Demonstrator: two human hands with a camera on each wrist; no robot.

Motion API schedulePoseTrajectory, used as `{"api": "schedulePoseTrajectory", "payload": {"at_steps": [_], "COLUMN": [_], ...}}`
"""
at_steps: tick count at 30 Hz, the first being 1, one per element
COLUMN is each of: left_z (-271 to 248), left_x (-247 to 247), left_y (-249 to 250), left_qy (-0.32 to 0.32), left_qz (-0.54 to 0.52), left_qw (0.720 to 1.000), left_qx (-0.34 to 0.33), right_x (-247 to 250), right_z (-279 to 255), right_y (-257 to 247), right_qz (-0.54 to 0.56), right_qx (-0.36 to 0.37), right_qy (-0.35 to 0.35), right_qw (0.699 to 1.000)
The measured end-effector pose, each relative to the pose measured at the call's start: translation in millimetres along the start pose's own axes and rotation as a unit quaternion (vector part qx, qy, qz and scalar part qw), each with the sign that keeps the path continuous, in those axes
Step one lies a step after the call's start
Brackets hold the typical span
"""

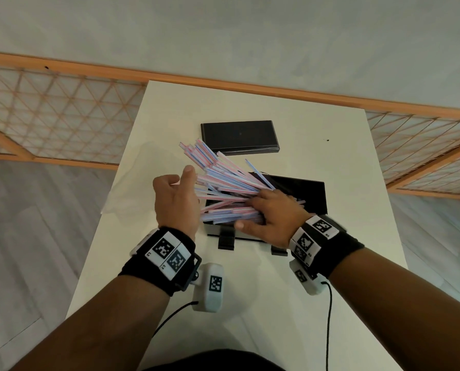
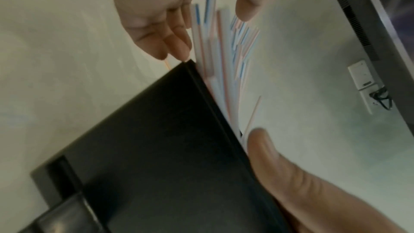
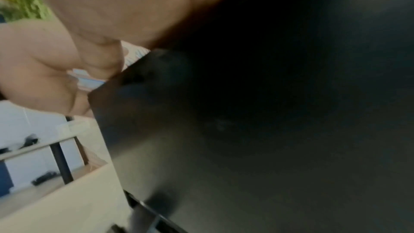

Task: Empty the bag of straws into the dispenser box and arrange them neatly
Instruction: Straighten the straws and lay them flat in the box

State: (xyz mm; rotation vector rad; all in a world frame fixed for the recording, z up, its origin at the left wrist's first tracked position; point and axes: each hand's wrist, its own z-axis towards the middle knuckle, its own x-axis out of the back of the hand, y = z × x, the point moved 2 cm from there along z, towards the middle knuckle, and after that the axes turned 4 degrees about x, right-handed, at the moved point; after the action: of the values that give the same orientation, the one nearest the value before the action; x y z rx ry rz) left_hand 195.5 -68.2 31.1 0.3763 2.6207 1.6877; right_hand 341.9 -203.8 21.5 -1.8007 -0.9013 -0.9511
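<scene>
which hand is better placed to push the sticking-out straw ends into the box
Left. The left hand is open right beside the straws fanning out over the dispenser box left end; the right hand is pressing them down.

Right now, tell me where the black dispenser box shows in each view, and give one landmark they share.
Head: dispenser box right of centre on the table, under the right hand.
Left wrist: lower centre, a dark slab.
Right wrist: fills the right and centre.
Shared landmark: the striped straws jutting over its rim.
</scene>
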Motion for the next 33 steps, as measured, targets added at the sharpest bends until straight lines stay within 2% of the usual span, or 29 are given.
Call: {"api": "schedulePoseTrajectory", "payload": {"at_steps": [2, 5, 8, 11, 14, 17, 21, 26, 29, 33], "left_z": [3.0, -2.5, -16.8, -23.6, -14.8, -10.2, -14.1, -27.8, -37.3, -57.4], "left_x": [2.5, 1.9, 3.5, 7.8, 13.3, 15.8, 21.3, 32.6, 38.2, 40.8], "left_y": [0.5, 4.2, 3.2, 1.6, 6.8, 19.2, 30.8, 58.6, 84.6, 116.6], "left_qy": [0.007, -0.016, -0.021, -0.055, -0.077, -0.083, -0.073, -0.037, -0.037, -0.054], "left_qz": [-0.007, 0.002, 0.101, 0.212, 0.301, 0.363, 0.379, 0.354, 0.356, 0.333], "left_qw": [1.0, 1.0, 0.994, 0.974, 0.947, 0.918, 0.905, 0.909, 0.885, 0.854], "left_qx": [0.009, 0.013, -0.032, -0.063, -0.086, -0.141, -0.179, -0.218, -0.298, -0.395], "right_x": [-1.0, -1.8, 1.2, 2.8, 1.6, 2.2, 2.8, 8.8, 15.0, 30.4], "right_z": [-2.1, -1.4, -0.8, -3.6, -1.7, 0.2, -1.7, -5.5, -10.7, -14.6], "right_y": [2.1, -3.0, -4.6, -5.0, -5.8, -4.9, -4.2, -5.5, -7.6, -11.2], "right_qz": [0.006, 0.007, -0.044, -0.072, -0.059, -0.048, -0.025, 0.008, -0.002, 0.045], "right_qx": [-0.016, 0.003, -0.023, -0.058, -0.059, -0.064, -0.072, -0.065, -0.054, -0.005], "right_qy": [-0.012, -0.018, -0.028, -0.033, -0.027, -0.032, -0.028, -0.003, 0.056, 0.196], "right_qw": [1.0, 1.0, 0.998, 0.995, 0.996, 0.996, 0.997, 0.998, 0.997, 0.98]}}
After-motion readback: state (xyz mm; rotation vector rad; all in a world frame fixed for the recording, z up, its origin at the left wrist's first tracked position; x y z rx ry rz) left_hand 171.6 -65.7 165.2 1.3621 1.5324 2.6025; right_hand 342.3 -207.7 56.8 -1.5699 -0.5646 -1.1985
